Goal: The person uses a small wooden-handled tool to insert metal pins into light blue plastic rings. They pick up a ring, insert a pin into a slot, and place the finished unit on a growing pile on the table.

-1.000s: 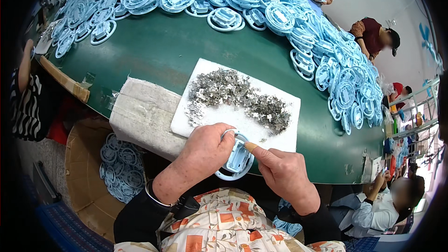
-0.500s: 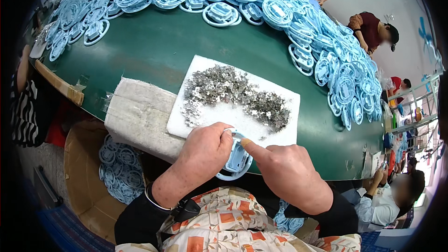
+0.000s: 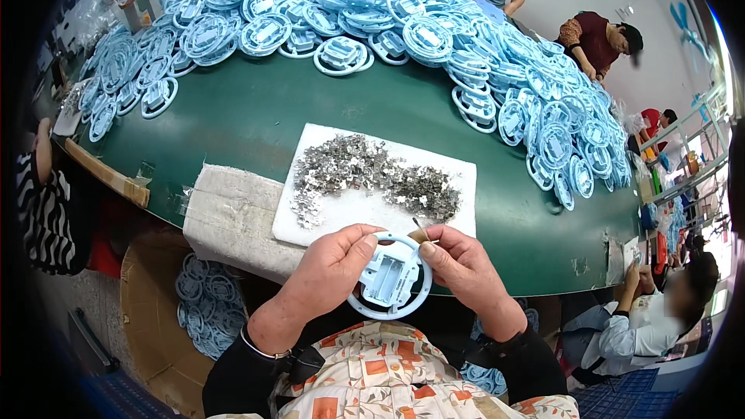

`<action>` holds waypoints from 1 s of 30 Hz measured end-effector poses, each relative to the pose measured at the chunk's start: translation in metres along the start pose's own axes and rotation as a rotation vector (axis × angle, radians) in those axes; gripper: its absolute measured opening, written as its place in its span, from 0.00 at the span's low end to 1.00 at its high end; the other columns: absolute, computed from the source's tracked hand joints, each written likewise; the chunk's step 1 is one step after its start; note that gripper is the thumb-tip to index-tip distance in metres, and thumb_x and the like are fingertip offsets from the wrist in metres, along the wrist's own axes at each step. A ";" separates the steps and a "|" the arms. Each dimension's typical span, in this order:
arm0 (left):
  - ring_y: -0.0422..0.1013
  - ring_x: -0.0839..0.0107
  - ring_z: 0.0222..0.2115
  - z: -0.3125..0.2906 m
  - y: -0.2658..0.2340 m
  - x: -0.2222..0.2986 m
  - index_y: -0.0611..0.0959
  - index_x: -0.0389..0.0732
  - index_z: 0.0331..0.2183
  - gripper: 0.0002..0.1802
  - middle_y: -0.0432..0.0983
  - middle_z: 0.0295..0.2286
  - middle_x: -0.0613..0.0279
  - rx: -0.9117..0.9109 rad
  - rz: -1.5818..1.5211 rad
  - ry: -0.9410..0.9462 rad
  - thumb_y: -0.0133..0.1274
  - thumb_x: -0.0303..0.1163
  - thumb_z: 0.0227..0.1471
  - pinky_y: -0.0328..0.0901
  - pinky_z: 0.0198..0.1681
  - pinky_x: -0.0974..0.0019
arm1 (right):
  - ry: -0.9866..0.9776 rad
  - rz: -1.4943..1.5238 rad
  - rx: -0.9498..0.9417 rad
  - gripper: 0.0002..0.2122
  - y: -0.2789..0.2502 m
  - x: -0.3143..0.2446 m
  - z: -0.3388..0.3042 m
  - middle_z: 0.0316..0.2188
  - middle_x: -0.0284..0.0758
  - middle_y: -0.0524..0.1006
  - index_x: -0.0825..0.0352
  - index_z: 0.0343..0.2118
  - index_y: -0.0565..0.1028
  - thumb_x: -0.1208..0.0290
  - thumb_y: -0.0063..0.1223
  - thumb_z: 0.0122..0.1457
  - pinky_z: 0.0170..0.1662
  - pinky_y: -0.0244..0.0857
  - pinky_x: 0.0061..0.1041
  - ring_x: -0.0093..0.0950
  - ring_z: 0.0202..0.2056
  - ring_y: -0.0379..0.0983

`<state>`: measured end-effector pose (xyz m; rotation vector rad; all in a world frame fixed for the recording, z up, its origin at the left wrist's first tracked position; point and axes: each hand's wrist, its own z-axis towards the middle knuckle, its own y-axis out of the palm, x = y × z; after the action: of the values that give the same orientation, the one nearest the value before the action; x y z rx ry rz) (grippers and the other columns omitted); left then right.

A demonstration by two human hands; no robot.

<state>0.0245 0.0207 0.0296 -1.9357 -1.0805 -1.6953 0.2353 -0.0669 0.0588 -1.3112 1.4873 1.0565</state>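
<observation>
My left hand is closed on the left rim of a light-blue plastic ring part, its thumb on top. The ring has a rectangular battery compartment in its middle, facing up. At the ring's upper right, my right hand is pinched, thumb against the rim. A small thin piece with a dark tip sticks up from these fingers; its kind is too small to tell. Just beyond both hands, a white foam board carries a heap of small silvery metal pieces.
Many similar blue parts are piled along the far and right sides of the green table. A pale wrapped block lies beside the board. A cardboard box with more blue parts stands lower left. Other people work around the table.
My right index finger has come off the compartment, and that hand now pinches at the upper-right rim with a thin piece showing. The left hand still holds the ring. The view has shifted slightly.
</observation>
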 end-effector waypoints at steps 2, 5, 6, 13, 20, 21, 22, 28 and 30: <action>0.74 0.82 0.37 -0.004 0.005 0.004 0.76 0.31 0.55 0.19 0.80 0.38 0.64 -0.024 0.039 -0.004 0.44 0.31 0.69 0.71 0.42 0.77 | 0.089 0.066 -0.017 0.13 -0.003 -0.004 -0.006 0.33 0.26 0.78 0.71 0.49 0.76 0.67 0.52 0.70 0.32 0.65 0.14 0.11 0.30 0.70; 0.74 0.80 0.41 -0.007 0.007 0.010 0.74 0.31 0.58 0.21 0.78 0.45 0.60 -0.104 0.182 0.087 0.43 0.29 0.67 0.70 0.44 0.74 | 0.104 0.042 -0.048 0.13 -0.008 -0.008 -0.009 0.33 0.26 0.78 0.72 0.49 0.76 0.67 0.50 0.71 0.33 0.65 0.12 0.10 0.31 0.71; 0.73 0.79 0.42 -0.007 0.009 0.011 0.73 0.31 0.58 0.22 0.77 0.46 0.59 -0.127 0.228 0.141 0.42 0.27 0.66 0.70 0.44 0.73 | 0.090 0.012 -0.058 0.13 -0.009 -0.009 -0.010 0.33 0.26 0.78 0.72 0.48 0.76 0.67 0.50 0.71 0.33 0.65 0.12 0.10 0.31 0.70; 0.71 0.72 0.45 -0.005 0.017 0.014 0.66 0.31 0.62 0.28 0.74 0.45 0.55 -0.148 0.255 0.167 0.36 0.23 0.60 0.66 0.50 0.71 | -0.103 0.124 -0.038 0.12 -0.005 -0.005 -0.014 0.23 0.19 0.65 0.70 0.49 0.76 0.69 0.44 0.73 0.27 0.56 0.15 0.10 0.25 0.58; 0.74 0.69 0.31 -0.009 0.012 -0.012 0.67 0.33 0.61 0.25 0.74 0.39 0.56 -0.357 -0.585 0.053 0.43 0.35 0.69 0.70 0.35 0.66 | -0.358 -0.294 0.056 0.09 0.010 -0.002 -0.011 0.19 0.22 0.66 0.67 0.47 0.76 0.73 0.57 0.66 0.27 0.57 0.16 0.12 0.23 0.59; 0.74 0.66 0.31 -0.008 0.011 -0.015 0.68 0.33 0.60 0.25 0.74 0.39 0.53 -0.385 -0.612 0.086 0.45 0.36 0.68 0.70 0.35 0.64 | -0.368 -0.283 0.072 0.09 0.012 -0.001 -0.009 0.17 0.23 0.66 0.67 0.42 0.76 0.72 0.63 0.62 0.25 0.56 0.17 0.13 0.21 0.59; 0.74 0.66 0.32 -0.008 0.014 -0.014 0.68 0.33 0.60 0.25 0.75 0.39 0.52 -0.390 -0.685 0.051 0.46 0.35 0.68 0.70 0.35 0.63 | -0.350 -0.313 0.079 0.09 0.012 -0.003 -0.009 0.17 0.23 0.65 0.67 0.41 0.76 0.72 0.64 0.61 0.25 0.56 0.17 0.12 0.21 0.59; 0.75 0.60 0.33 -0.010 0.019 -0.017 0.68 0.37 0.61 0.25 0.75 0.43 0.41 -0.418 -0.841 -0.053 0.46 0.36 0.67 0.70 0.35 0.62 | -0.160 -0.237 0.068 0.10 0.005 -0.011 -0.003 0.17 0.22 0.64 0.67 0.32 0.74 0.72 0.68 0.58 0.24 0.54 0.18 0.11 0.21 0.58; 0.74 0.57 0.30 -0.009 0.019 -0.025 0.70 0.43 0.61 0.26 0.75 0.42 0.36 -0.398 -0.794 -0.060 0.44 0.44 0.67 0.67 0.30 0.61 | -0.141 -0.263 0.065 0.10 0.002 -0.003 0.002 0.17 0.21 0.63 0.67 0.30 0.74 0.72 0.68 0.58 0.24 0.53 0.17 0.11 0.21 0.56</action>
<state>0.0325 -0.0054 0.0115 -1.9068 -1.8157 -2.4169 0.2339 -0.0639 0.0617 -1.3168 1.1976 0.9020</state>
